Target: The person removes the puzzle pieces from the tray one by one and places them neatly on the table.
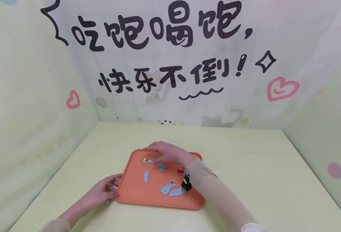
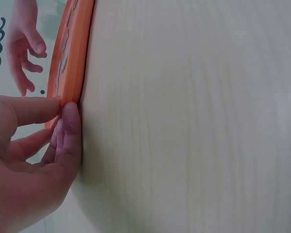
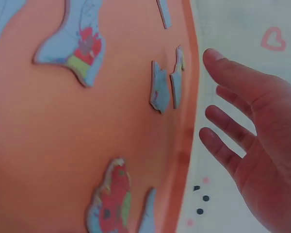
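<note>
A white back wall (image 1: 164, 108) with large black writing is rising behind a pale wooden bench (image 1: 251, 167). An orange tray (image 1: 142, 195) is lying on the bench and carrying a scatter of flat picture pieces; whether its left edge is being lifted a little, nobody can tell from these views.

A beige right sleeve (image 1: 219, 193) is reaching across the tray's right side and hiding part of it. If that forearm dips, the cloth could be dragging nearby pieces out of place.

The right hand (image 1: 168, 153) is hanging over the far left part of the tray, its fingers (image 3: 228, 125) spreading loosely apart and holding nothing. A low sweep there could be knocking a piece against the rim, and thin, flat pieces may be slipping from a hurried pinch.

The left hand (image 1: 104, 189) is pinching the tray's left rim near the front corner, its fingers closing around the edge. Tugging or tilting there would probably be sliding everything at once.

Near the front, 2 pale blue pieces (image 1: 167, 188) are lying close together, with a black piece (image 1: 186, 184) sitting beside them; whether these are overlapping is unclear. A blue strip (image 1: 146, 176) is lying toward the left, and a red piece (image 1: 180, 170) is resting near the sleeve. A small blue piece (image 1: 162, 167) and a yellow-and-blue piece (image 1: 146, 160) are lying just below the right hand, most exposed to a careless brush.
</note>
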The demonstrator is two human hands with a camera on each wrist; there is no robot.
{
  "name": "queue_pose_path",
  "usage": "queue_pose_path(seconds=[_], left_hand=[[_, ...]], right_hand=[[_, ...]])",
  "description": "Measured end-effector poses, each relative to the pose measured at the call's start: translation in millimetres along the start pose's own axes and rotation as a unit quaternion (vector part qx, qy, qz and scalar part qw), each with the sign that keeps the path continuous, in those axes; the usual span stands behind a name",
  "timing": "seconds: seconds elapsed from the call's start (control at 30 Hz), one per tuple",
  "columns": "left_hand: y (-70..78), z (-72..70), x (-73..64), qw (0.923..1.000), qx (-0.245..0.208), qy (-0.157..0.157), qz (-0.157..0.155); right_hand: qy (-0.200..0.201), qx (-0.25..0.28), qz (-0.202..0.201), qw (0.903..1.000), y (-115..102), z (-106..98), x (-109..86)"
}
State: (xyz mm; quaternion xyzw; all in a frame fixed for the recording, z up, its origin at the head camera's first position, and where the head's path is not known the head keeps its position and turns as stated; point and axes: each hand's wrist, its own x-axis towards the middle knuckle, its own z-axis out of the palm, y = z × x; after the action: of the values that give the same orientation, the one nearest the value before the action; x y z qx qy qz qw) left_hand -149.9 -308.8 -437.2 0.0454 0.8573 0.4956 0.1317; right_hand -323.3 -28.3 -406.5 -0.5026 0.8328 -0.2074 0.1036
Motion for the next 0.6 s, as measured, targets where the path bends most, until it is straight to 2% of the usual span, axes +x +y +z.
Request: queue_pose_path(seconds=[0.13,0.27,0.37,0.6], left_hand=[[-7.9,-5.4,-2.8,0.9987,-0.006,-0.047,0.018],[-12.6,-11.6,-5.4,0.9953,-0.01,-0.089,0.036],[-11.7,-14.0,-5.0,0.9944,-0.001,-0.097,0.041],[-10.2,-16.2,-3.3,0.9946,0.01,-0.099,0.027]], right_hand=[[-0.01,0.036,0.021,0.9991,4,8,2.1],[-0.007,0.102,0.048,0.9936,10,15,0.7],[-0.001,0.13,0.061,0.9896,15,19,0.5],[0.001,0.093,0.07,0.9932,12,21,2.7]])
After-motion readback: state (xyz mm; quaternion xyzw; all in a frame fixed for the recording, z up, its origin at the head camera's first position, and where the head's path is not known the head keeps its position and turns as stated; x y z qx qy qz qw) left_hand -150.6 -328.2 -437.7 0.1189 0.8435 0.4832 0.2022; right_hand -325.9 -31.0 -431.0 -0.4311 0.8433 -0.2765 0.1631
